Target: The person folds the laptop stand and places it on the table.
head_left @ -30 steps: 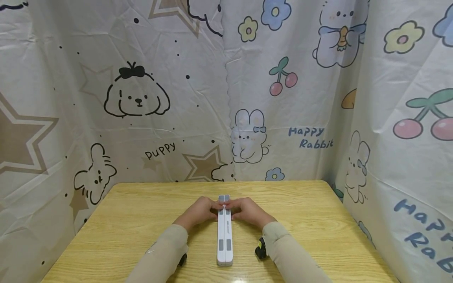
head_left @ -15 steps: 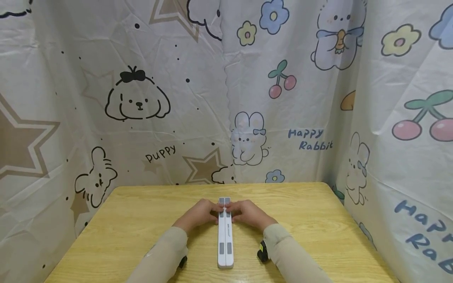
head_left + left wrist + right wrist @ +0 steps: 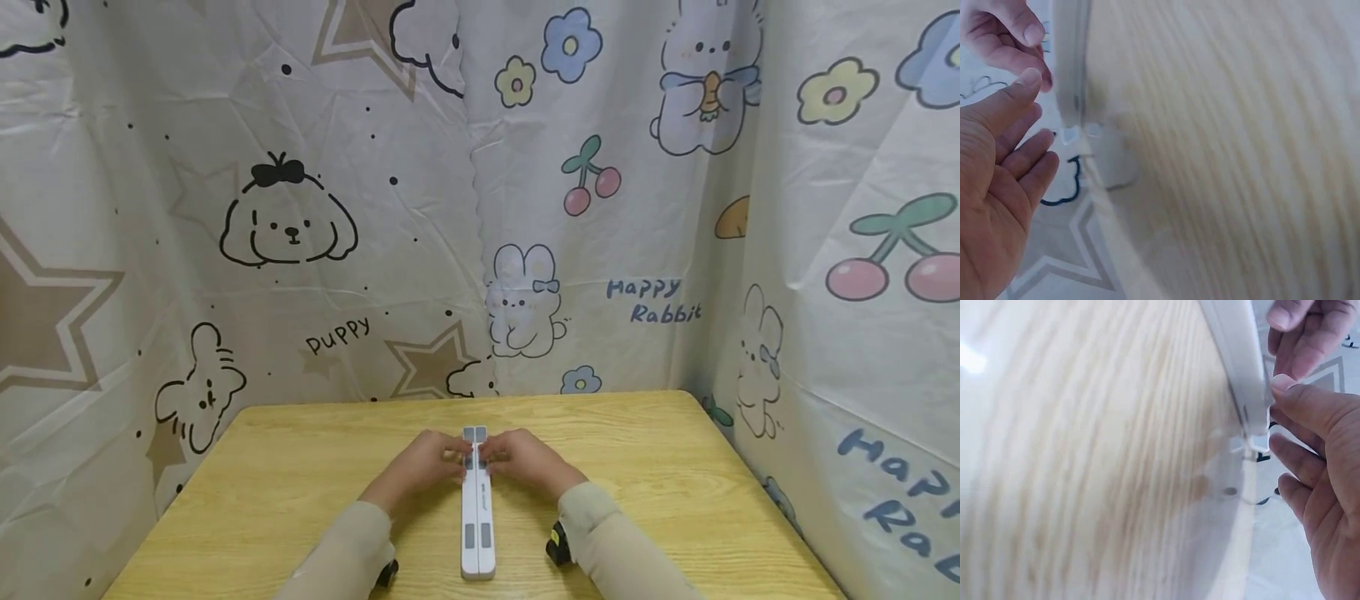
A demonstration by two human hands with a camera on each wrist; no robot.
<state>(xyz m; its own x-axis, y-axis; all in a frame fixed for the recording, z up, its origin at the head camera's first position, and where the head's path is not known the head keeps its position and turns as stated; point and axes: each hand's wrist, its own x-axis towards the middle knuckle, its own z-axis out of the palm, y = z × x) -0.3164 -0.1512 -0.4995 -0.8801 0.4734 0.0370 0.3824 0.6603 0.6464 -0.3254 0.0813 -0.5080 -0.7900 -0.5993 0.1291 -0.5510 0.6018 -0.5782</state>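
Note:
A folded white laptop stand [image 3: 477, 508] with grey pads lies lengthwise at the middle of the wooden table, its far end between both hands. My left hand [image 3: 429, 460] is at its left side, with thumb and fingers parted and relaxed; the left wrist view shows the fingertips [image 3: 1041, 165] close beside the stand. Mirroring it on the right, my right hand [image 3: 525, 458] has its thumb and fingers loosely apart near the stand's edge, as the right wrist view shows. Whether any fingertip touches the stand cannot be told for certain.
The wooden table [image 3: 315, 467] runs back to a printed curtain [image 3: 420, 208] that hangs behind it and along the sides. A small black device [image 3: 557, 546] sits at the right wrist, and another [image 3: 387, 573] at the left.
Thumbs and fingers that lay across the stand's far end have loosened and parted slightly. The stand stays in place on the table; the head view has tilted slightly upward.

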